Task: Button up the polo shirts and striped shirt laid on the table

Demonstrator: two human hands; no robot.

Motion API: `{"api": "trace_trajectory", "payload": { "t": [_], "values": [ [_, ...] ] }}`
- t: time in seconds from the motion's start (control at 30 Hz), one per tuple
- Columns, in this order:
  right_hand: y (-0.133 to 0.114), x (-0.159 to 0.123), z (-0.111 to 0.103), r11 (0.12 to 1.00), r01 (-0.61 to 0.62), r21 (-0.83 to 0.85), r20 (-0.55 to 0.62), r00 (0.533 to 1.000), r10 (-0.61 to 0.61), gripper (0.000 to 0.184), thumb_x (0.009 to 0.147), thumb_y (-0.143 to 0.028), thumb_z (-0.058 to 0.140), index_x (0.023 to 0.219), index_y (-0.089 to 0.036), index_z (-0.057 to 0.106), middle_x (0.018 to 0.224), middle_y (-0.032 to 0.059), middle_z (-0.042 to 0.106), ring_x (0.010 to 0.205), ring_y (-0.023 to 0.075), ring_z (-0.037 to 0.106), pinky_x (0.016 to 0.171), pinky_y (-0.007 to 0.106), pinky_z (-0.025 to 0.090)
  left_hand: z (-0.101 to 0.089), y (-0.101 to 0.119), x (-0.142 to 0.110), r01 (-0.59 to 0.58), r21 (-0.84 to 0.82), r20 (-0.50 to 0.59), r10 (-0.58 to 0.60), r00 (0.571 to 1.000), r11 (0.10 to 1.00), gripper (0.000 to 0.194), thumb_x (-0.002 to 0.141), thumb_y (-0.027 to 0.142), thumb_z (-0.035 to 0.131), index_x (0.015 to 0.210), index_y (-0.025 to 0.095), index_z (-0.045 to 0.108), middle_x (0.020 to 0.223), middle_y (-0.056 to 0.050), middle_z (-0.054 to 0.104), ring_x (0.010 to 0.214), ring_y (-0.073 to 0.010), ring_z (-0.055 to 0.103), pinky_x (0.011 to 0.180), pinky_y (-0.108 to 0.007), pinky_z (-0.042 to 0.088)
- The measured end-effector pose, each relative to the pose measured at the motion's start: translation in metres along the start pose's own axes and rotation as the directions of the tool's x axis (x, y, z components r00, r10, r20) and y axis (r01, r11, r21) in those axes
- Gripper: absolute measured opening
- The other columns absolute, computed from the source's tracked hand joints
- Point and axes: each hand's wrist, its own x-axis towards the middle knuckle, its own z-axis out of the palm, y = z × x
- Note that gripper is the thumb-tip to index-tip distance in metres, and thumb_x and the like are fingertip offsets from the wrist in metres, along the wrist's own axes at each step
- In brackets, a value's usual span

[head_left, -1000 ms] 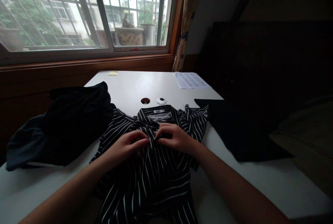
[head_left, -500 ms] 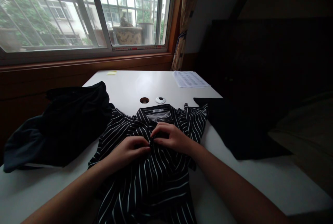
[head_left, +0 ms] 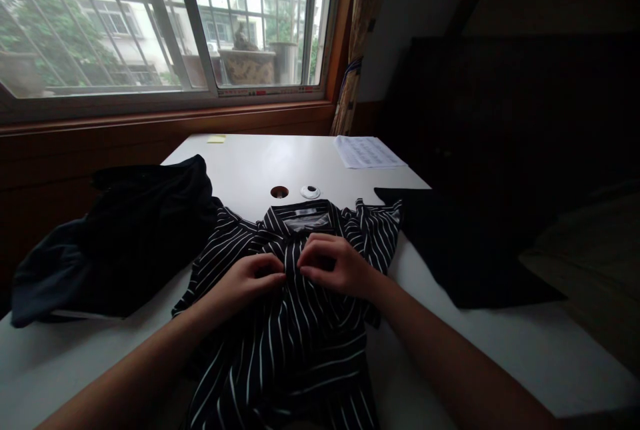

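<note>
A black shirt with white stripes (head_left: 295, 350) lies front up, its collar pointing away from me. My left hand (head_left: 255, 278) pinches the fabric on the left of the front placket, thumb and forefinger together. Just across from it, my right hand (head_left: 337, 267) is closed in a similar pinch on the placket's right side, below the collar. A narrow strip of striped cloth shows between the two sets of fingertips. Any button there is too small or dark to make out.
A white table (head_left: 240, 167) carries everything. Dark garments lie heaped at left (head_left: 145, 237), and a flat black cloth (head_left: 450, 243) lies at right. Printed sheets (head_left: 370, 152), a yellow note (head_left: 217, 139) and two cable holes (head_left: 279, 193) are farther back, below a barred window (head_left: 150, 23).
My fingertips have drawn slightly apart, the right hand shifting a little to the right. The raised fold of cloth between them now looks flatter.
</note>
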Motion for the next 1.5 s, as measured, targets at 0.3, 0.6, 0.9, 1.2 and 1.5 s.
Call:
{"api": "trace_trajectory", "payload": {
  "t": [0.3,0.6,0.9,1.2,1.5],
  "values": [
    [0.006,0.002,0.01,0.997,-0.038,-0.067,0.075,0.996,0.043,0.015,0.083,-0.029,0.074,0.091,-0.019,0.067,0.085,0.0008,0.061,0.077,0.0138,0.057,0.068,0.027,0.047,0.003,0.001,0.0,0.008,-0.025,-0.028,-0.008,1.0,1.0,0.023,0.085,0.038,0.066,0.087,0.014,0.067,0.077,-0.001,0.061,0.071,-0.0144,0.055,0.064,-0.024,0.042],
    [0.004,0.004,0.009,0.949,-0.256,0.183,0.145,0.962,0.231,0.008,0.084,-0.023,0.071,0.087,-0.017,0.068,0.083,0.0001,0.064,0.076,0.0126,0.059,0.069,0.025,0.046,0.002,0.0,0.0,-0.011,-0.007,-0.017,0.01,1.0,1.0,0.025,0.087,0.04,0.066,0.093,0.016,0.069,0.084,-0.002,0.065,0.078,-0.0164,0.057,0.069,-0.025,0.044],
    [0.008,0.004,0.009,0.842,-0.413,0.347,0.202,0.91,0.363,0.014,0.08,-0.029,0.073,0.085,-0.016,0.07,0.081,0.0004,0.066,0.075,0.0132,0.059,0.07,0.026,0.044,0.003,0.001,-0.002,-0.017,-0.035,-0.005,0.017,1.0,0.999,0.023,0.088,0.039,0.066,0.094,0.016,0.068,0.084,-0.001,0.065,0.078,-0.0158,0.059,0.07,-0.025,0.046],
    [0.011,0.004,0.01,0.778,-0.49,0.393,0.23,0.872,0.433,0.017,0.076,-0.031,0.075,0.082,-0.016,0.071,0.077,-0.0001,0.066,0.072,0.0126,0.058,0.068,0.025,0.043,0.001,0.005,-0.001,-0.068,-0.014,-0.004,0.068,0.998,0.998,0.02,0.087,0.034,0.067,0.092,0.015,0.067,0.086,-0.002,0.065,0.081,-0.0167,0.058,0.073,-0.026,0.045],
    [0.014,0.004,0.013,0.762,-0.527,0.377,0.226,0.85,0.476,0.017,0.074,-0.031,0.076,0.079,-0.016,0.07,0.07,-0.0022,0.062,0.064,0.0108,0.054,0.062,0.024,0.039,0.002,0.007,-0.001,-0.163,0.061,-0.036,0.165,0.986,0.985,0.016,0.088,0.031,0.067,0.092,0.015,0.068,0.089,-0.004,0.064,0.086,-0.0192,0.059,0.08,-0.03,0.047]
  ]
}}
